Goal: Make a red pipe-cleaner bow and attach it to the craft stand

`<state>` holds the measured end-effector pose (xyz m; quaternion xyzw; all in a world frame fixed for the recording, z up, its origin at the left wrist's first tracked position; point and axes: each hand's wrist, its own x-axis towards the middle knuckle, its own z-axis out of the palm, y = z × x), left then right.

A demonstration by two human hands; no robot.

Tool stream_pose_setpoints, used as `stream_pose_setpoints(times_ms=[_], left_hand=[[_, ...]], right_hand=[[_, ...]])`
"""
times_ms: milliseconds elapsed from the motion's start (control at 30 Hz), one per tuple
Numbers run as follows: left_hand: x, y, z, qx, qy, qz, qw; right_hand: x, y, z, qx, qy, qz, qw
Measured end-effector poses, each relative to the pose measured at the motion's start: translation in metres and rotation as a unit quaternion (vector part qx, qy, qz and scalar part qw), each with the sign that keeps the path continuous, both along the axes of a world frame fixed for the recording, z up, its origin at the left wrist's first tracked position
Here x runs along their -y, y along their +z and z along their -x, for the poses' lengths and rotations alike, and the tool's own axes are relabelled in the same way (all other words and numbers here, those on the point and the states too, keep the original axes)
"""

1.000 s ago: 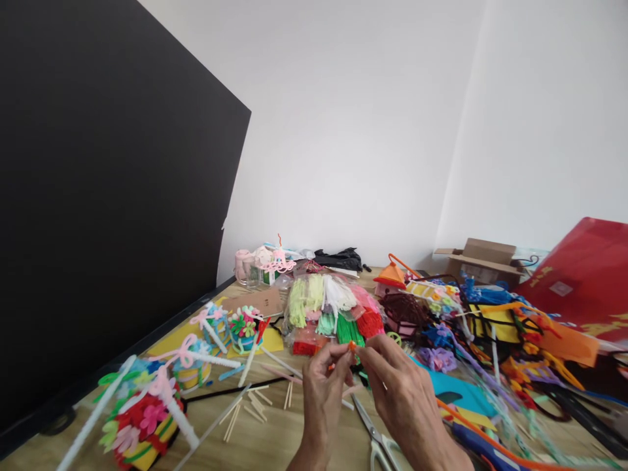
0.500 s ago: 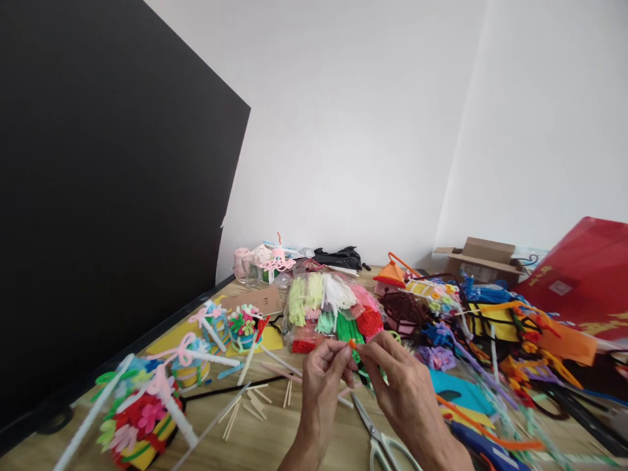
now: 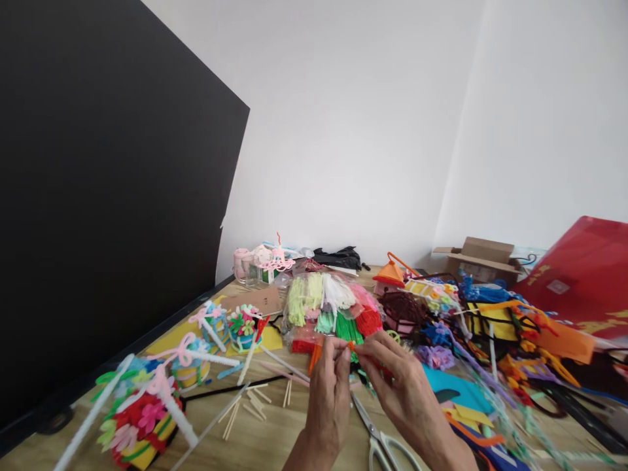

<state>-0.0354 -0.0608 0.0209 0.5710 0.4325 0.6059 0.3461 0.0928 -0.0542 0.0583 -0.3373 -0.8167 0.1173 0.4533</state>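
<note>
My left hand point(image 3: 326, 399) and my right hand point(image 3: 400, 392) meet above a wooden table point(image 3: 275, 432), pinching an orange pipe cleaner point(image 3: 350, 345) between their fingertips. A short orange length point(image 3: 314, 358) shows beyond my left hand, though the fingers hide part of the strand. Just behind my hands lie clear bags of green, white and red pipe cleaners point(image 3: 326, 314). Steel scissors with white handles point(image 3: 377, 428) lie on the table below my right hand, not touched.
Pipe-cleaner flower baskets point(image 3: 142, 415) and loose wooden sticks point(image 3: 250, 405) lie to the left. A heap of colourful craft pieces point(image 3: 505, 340) fills the right side, with a red folder point(image 3: 579, 281) and a cardboard box point(image 3: 483, 258) behind it. A large black board point(image 3: 112, 196) stands at the left.
The orange pipe cleaner has shifted, and one end now shows beyond my left hand. The long orange strand at the lower right has drawn in toward my hands.
</note>
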Motion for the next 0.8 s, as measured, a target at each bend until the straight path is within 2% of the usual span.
stream_pose_setpoints(times_ms=[100, 167, 600, 800], left_hand=[[-0.0010, 0.0001, -0.0012, -0.049, 0.054, -0.022, 0.997], [-0.0012, 0.0004, -0.0020, -0.064, 0.066, -0.031, 0.995], [0.0036, 0.0071, -0.0046, -0.085, 0.088, -0.083, 0.989], [-0.0017, 0.0033, -0.0061, -0.048, 0.093, -0.060, 0.993]], right_hand=[[0.0005, 0.0000, -0.0002, 0.004, -0.004, 0.005, 1.000], [0.0000, -0.0011, -0.0005, 0.005, -0.009, 0.007, 1.000], [0.0012, -0.0051, -0.0050, 0.006, -0.026, -0.013, 1.000], [0.0012, -0.0045, -0.0043, 0.002, -0.019, -0.005, 1.000]])
